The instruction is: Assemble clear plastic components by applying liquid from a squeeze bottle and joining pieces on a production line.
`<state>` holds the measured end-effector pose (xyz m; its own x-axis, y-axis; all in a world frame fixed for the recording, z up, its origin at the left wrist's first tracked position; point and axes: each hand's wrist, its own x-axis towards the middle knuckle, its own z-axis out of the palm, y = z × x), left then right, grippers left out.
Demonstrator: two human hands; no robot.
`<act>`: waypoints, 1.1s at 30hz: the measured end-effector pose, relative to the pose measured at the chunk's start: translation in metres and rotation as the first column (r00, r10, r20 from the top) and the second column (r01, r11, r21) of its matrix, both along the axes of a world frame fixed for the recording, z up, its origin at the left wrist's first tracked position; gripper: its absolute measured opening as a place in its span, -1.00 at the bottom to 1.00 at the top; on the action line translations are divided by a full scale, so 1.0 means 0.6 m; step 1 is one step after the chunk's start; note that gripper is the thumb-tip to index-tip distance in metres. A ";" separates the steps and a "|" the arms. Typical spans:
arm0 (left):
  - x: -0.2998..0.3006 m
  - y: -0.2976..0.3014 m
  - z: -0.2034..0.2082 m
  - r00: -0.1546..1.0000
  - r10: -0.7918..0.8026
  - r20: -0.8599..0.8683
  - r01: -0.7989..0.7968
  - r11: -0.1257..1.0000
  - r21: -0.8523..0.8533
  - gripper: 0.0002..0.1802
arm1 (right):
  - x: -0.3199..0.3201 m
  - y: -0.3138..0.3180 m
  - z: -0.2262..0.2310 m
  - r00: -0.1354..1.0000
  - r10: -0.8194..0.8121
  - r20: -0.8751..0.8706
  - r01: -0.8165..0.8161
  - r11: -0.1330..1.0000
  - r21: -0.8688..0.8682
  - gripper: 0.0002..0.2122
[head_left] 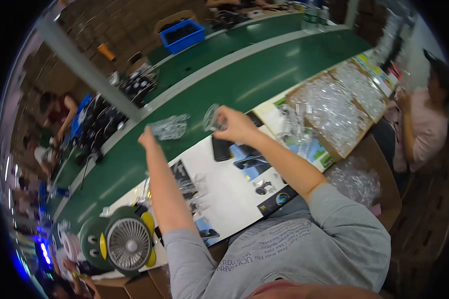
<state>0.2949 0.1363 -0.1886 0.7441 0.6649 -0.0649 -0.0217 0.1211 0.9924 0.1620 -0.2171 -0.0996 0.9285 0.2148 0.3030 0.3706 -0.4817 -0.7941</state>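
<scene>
The left hand holds a clear plastic piece, the right hand a curved clear shell; product pictures mark the white board, lettering the grey shirt.

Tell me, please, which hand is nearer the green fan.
Left. The left hand is beyond the green fan, slightly to its right; the right hand is beyond it too, much farther right.

Right hand holds a clear plastic piece; left hand — at a see-through bundle.
</scene>
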 end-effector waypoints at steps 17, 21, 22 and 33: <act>0.084 0.012 -0.038 0.787 -0.508 -0.350 0.440 0.860 -0.258 -0.40 | -0.243 -0.185 0.043 0.992 0.094 -0.081 -0.087 0.992 0.090 -0.56; 0.073 -0.038 0.024 0.894 -0.445 0.059 0.429 0.809 -0.402 -0.47 | -0.262 -0.187 0.040 0.994 0.098 -0.055 -0.089 0.985 0.148 -0.56; 0.066 -0.032 0.060 0.866 -0.491 0.098 0.487 0.782 -0.390 -0.46 | -0.264 -0.181 0.038 0.992 0.113 -0.049 -0.105 0.983 0.150 -0.56; -0.270 -0.340 0.291 0.691 -0.423 0.586 0.670 0.680 -0.299 -0.36 | -0.309 -0.185 0.044 0.973 0.192 -0.128 -0.104 0.859 0.501 -0.41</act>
